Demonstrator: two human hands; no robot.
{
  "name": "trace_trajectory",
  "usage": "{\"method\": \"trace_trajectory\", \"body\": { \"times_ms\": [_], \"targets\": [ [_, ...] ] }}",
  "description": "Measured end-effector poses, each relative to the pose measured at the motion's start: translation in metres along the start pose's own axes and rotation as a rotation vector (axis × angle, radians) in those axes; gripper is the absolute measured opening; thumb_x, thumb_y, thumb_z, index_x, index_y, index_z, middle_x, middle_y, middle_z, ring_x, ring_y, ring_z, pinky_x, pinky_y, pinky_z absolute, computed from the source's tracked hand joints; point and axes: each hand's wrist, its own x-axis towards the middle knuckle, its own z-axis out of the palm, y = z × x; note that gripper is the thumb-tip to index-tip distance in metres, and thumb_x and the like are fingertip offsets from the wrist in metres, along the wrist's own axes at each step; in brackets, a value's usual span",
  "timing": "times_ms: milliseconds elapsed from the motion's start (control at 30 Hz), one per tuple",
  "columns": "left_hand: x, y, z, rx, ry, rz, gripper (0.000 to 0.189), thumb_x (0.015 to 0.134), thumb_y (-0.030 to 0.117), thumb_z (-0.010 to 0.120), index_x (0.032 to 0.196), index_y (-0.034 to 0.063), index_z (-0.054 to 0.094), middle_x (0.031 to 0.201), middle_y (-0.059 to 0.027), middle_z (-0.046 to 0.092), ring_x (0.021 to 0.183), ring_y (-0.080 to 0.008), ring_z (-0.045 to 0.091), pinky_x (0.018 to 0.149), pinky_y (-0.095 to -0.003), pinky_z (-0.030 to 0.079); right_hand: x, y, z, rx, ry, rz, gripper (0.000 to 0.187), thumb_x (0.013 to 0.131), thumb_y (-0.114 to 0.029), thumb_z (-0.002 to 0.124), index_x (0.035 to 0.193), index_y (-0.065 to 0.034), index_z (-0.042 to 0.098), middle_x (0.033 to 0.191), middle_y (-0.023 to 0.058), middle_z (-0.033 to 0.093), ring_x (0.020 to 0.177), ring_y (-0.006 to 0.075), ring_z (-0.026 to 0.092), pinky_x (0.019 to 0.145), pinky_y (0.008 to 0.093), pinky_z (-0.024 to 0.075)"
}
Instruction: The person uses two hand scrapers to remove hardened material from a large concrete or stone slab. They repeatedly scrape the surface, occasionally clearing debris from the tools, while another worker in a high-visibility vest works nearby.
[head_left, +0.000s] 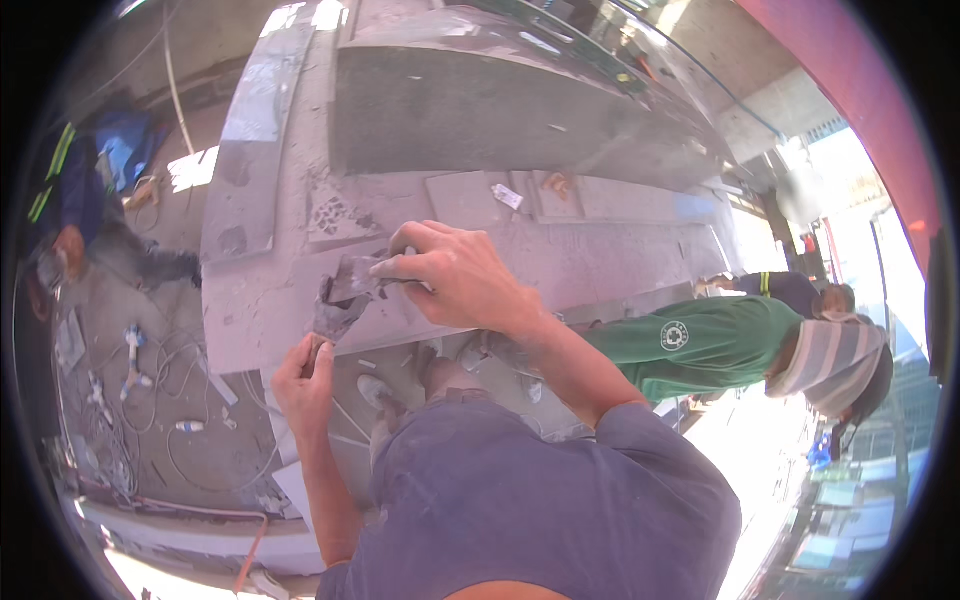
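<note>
My right hand (469, 277) grips a putty knife, its flat blade (351, 277) pointing left over the work table (420, 315). My left hand (306, 381) pinches the near end of a grey, paste-smeared piece (341, 319), perhaps a second scraper; its exact kind is unclear. The knife blade is at the upper edge of that piece, where dark paste shows. Below both lies a flat pale board on the dusty table. Just beyond them sits a slab (339, 210) with a patch of broken dark fragments.
A large grey stone slab (510, 112) stands along the table's back. Thin slabs (630, 201) and a small labelled packet (508, 196) lie before it. A co-worker in a green shirt (697, 341) is close on my right. Another person (75, 202) crouches left, near floor cables (157, 390).
</note>
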Motion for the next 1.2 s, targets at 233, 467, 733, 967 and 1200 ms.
{"method": "trace_trajectory", "body": {
  "times_ms": [233, 467, 733, 967, 1200],
  "targets": [
    [0.023, 0.018, 0.066, -0.064, -0.366, -0.014, 0.017, 0.101, 0.004, 0.075, 0.114, -0.0067, 0.079, 0.095, 0.0034, 0.069, 0.086, -0.0055, 0.058, 0.078, -0.0242, 0.047, -0.084, 0.038, -0.035, -0.06, 0.061, 0.226, 0.033, 0.084, -0.008, 0.076, 0.112, -0.0224, 0.087, 0.108, 0.003, 0.071, 0.103, 0.0269, 0.071, 0.08, 0.0443, 0.0579],
    [0.012, 0.052, 0.149, -0.04, -0.647, -0.006, 0.015, 0.1, 0.006, 0.074, 0.109, -0.0066, 0.077, 0.087, 0.0081, 0.061, 0.081, -0.0027, 0.051, 0.073, -0.0219, 0.039, -0.175, 0.065, -0.087, -0.08, 0.141, 0.373, 0.035, 0.087, -0.007, 0.076, 0.116, -0.0217, 0.087, 0.109, 0.0034, 0.072, 0.105, 0.0273, 0.072, 0.084, 0.0446, 0.0573],
    [-0.061, 0.071, 0.258, 0.044, -0.769, 0.051, 0.025, 0.097, 0.01, 0.076, 0.117, -0.0038, 0.082, 0.084, 0.0069, 0.065, 0.077, -0.0023, 0.052, 0.068, -0.0235, 0.042, -0.293, 0.084, -0.162, -0.052, 0.128, 0.619, 0.032, 0.088, -0.009, 0.075, 0.116, -0.0187, 0.087, 0.108, 0.0051, 0.071, 0.102, 0.03, 0.073, 0.085, 0.0457, 0.0578],
    [-0.139, 0.089, 0.345, 0.007, -0.872, 0.012, 0.02, 0.096, 0.013, 0.076, 0.105, -0.004, 0.082, 0.077, 0.0068, 0.065, 0.071, -0.0028, 0.053, 0.063, -0.0251, 0.042, -0.405, 0.105, -0.214, -0.01, 0.12, 0.764, 0.036, 0.089, -0.012, 0.075, 0.122, -0.0203, 0.085, 0.12, 0.0027, 0.075, 0.103, 0.0263, 0.076, 0.088, 0.0405, 0.0602],
    [-0.189, 0.127, 0.412, -0.008, -1.022, -0.087, 0.019, 0.097, 0.017, 0.075, 0.098, -0.0003, 0.083, 0.074, 0.006, 0.062, 0.065, -0.0025, 0.048, 0.058, -0.0261, 0.036, -0.492, 0.109, -0.252, 0.15, 0.24, 0.898, 0.042, 0.089, -0.003, 0.077, 0.128, -0.0171, 0.084, 0.122, 0.0063, 0.073, 0.101, 0.0246, 0.075, 0.089, 0.0383, 0.0604]
  ]
}}
